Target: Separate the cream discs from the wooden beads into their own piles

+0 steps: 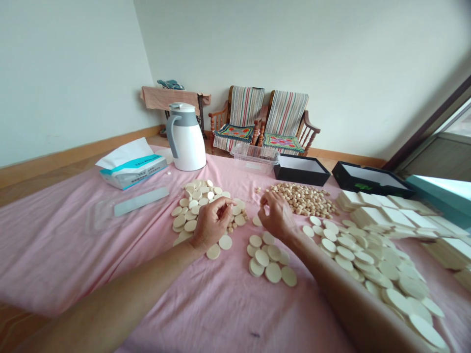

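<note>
Watching from my remote post, I see the left hand [211, 224] and right hand [275, 214] poised above cream discs [198, 196], fingertips drawn together over whatever they may hold, the discs seemingly parted by size across a pink-clothed counter [73, 245].

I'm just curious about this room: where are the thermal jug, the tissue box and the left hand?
Thermal jug [193, 142], head view, white body.
Tissue box [132, 174], head view, printed side.
Left hand [212, 223], head view, back of hand.

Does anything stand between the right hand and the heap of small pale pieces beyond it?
Nothing visible does: the right hand hovers at the near edge of the heap of small pale pieces.
</note>
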Motion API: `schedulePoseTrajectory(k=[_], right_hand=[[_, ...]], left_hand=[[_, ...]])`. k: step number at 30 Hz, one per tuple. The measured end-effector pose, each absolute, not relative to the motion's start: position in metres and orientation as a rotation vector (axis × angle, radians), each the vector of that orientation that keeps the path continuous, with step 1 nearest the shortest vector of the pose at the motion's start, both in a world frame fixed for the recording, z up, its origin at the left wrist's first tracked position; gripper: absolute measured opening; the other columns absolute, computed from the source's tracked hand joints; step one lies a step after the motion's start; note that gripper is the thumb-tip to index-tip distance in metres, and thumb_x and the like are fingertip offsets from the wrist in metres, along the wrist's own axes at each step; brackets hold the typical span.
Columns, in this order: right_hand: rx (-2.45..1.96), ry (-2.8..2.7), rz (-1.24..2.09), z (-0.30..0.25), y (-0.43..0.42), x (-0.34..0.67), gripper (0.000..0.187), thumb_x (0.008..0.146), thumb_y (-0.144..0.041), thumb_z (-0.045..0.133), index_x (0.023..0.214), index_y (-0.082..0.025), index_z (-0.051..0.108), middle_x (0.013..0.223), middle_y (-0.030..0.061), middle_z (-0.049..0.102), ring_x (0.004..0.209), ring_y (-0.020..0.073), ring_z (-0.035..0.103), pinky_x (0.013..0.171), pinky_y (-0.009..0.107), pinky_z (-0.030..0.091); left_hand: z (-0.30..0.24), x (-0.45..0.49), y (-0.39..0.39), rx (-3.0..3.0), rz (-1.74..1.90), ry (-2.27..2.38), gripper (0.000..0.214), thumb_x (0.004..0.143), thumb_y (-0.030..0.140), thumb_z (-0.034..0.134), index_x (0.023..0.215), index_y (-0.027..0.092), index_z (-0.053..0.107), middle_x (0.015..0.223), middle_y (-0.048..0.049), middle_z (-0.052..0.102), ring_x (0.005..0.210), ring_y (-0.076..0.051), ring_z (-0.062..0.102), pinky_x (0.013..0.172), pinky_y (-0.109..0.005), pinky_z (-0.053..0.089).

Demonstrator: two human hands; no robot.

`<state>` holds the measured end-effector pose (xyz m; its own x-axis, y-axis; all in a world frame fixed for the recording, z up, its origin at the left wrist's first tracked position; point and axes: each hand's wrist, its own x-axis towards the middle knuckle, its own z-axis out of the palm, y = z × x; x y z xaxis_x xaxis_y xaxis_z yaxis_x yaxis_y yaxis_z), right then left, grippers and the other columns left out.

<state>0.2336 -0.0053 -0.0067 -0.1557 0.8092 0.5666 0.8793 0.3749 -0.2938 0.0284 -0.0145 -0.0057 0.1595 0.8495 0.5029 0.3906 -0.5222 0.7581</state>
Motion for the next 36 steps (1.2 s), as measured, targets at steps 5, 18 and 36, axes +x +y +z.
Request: schedulePoseTrajectory(k=[5,18,36], right_hand=[[-1.484,-1.912,-0.195,-0.001,-0.004,0.242,0.018,0.077,-0.012,0.051,0.093,-0.018,0.057,0.094,0.0096,0.060,0.088,0.0238,0.051,0.079,0.036,0.039],[-1.247,-2.254,0.171,-0.006,-0.021,0.218,0.011,0.079,-0.011,0.053,0.087,-0.018,0.054,0.085,0.0041,0.060,0.080,0.0167,0.053,0.077,0.030,0.039],[-1.366,-2.122,0.072,-0.010,-0.011,0.226,0.012,0.071,-0.011,0.051,0.079,-0.019,0.051,0.076,0.0025,0.056,0.072,0.0168,0.049,0.068,0.028,0.037]], left_hand=[[-0.006,0.029,-0.014,1.980,1.329,1.155,0.018,0.087,0.024,0.049,0.091,0.015,0.064,0.055,0.0035,0.053,0.049,-0.008,0.048,0.049,-0.018,0.037],[-0.003,0.028,-0.015,2.005,1.324,1.177,0.018,0.087,0.024,0.049,0.091,0.015,0.065,0.055,0.0035,0.052,0.048,-0.008,0.046,0.048,-0.018,0.036],[-0.004,0.028,-0.014,2.005,1.316,1.180,0.019,0.086,0.024,0.050,0.092,0.015,0.065,0.057,0.0026,0.055,0.050,-0.009,0.049,0.050,-0.018,0.038]])
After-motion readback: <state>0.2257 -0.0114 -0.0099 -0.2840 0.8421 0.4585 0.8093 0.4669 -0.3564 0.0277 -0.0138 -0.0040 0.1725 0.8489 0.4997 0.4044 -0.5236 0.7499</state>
